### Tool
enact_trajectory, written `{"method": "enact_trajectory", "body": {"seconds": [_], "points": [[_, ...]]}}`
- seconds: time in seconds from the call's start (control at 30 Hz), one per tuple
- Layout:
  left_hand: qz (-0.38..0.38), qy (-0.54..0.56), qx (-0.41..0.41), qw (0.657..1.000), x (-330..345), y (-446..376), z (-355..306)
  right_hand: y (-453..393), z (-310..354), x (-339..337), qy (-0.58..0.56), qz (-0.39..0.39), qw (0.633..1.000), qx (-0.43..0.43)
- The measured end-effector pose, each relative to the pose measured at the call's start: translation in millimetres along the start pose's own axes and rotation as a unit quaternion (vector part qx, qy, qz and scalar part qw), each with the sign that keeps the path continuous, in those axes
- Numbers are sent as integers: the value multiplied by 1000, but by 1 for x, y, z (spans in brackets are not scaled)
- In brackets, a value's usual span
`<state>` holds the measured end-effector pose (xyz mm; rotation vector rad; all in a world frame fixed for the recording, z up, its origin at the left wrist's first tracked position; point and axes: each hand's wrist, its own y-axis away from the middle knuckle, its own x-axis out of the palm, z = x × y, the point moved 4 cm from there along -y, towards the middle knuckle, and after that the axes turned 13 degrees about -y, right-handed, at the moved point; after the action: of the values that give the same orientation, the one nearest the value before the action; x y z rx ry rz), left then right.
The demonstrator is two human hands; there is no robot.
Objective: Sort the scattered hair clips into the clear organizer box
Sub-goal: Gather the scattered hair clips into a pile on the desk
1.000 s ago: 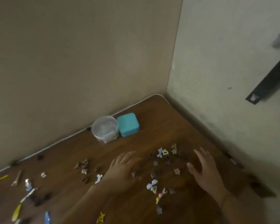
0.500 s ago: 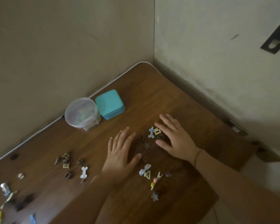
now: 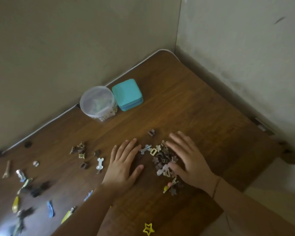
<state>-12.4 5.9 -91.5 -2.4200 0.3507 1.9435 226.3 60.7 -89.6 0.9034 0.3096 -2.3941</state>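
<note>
Hands lie flat with straight fingers on the brown wooden worktop [image 3: 186, 103], the left hand [image 3: 123, 165] and right hand [image 3: 188, 160] flanking a heap of small mixed hair clips [image 3: 162, 159]. Gathering looks underway. Next comes pinching clips and carrying them to the round clear plastic organizer box [image 3: 97, 103] by the wall.

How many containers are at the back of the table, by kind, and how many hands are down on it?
Round clear tub with lid: 1
Teal square box, closed: 1
Hands flat on the table: 2, the left hand and the right hand
Total: 4
</note>
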Motion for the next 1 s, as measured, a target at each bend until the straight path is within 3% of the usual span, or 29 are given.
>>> {"method": "enact_trajectory", "body": {"seconds": [0.1,0.43,0.5,0.6,0.7,0.8,0.9,1.0], "points": [[-18,18,-14,1000,6,13,0,16,0,9,56,19,998,39],[-75,54,-57,994,10,91,10,10,90,109,54,118,991,-45],[-81,47,-71,993,9,109,13,9,101,111,37,108,991,-66],[-91,27,-110,989,3,129,20,-18,94,77,-31,30,995,-94],[-111,31,-167,979,2,152,33,-71,58,37,-1,-10,998,-66],[-111,24,-204,972,8,178,41,-98,44,44,58,98,992,-50],[-97,-6,-172,980,17,198,37,-82,66,76,85,224,966,-102],[-104,1,-187,977,20,208,37,-52,94,106,99,273,946,-144]]}}
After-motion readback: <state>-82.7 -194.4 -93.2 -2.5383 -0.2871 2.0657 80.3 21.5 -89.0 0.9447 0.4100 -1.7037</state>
